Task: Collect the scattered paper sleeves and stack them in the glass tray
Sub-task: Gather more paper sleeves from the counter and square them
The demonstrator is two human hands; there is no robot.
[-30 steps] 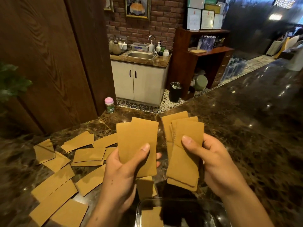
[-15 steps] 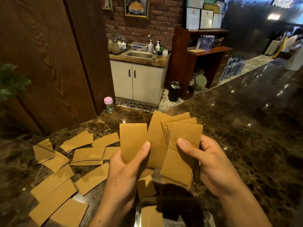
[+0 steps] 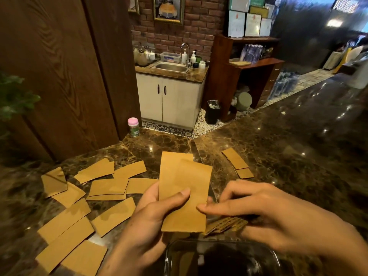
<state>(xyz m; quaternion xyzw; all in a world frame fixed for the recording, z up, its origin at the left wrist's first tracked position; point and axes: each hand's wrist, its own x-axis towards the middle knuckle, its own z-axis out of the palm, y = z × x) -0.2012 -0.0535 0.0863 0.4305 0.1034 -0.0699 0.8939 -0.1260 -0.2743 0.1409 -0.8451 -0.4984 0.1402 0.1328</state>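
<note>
Two separate bundles are now merged. The left hand grips one upright bundle of sleeves; the right hand pinches its right edge, just beyond the near glass tray. Loose sleeves lie scattered left, so collection is judged incomplete.

The paper sleeves are tan kraft paper, matt and smooth on the outer face, while a corrugated sleeve shows a ribbed inner side. The glass tray is clear and glossy. The countertop is dark brown veined marble, polished enough to mirror the lights. The wall panel is wood with bold grain and a low sheen. The brick wall looks rough, and the sink is brushed metal.
</note>
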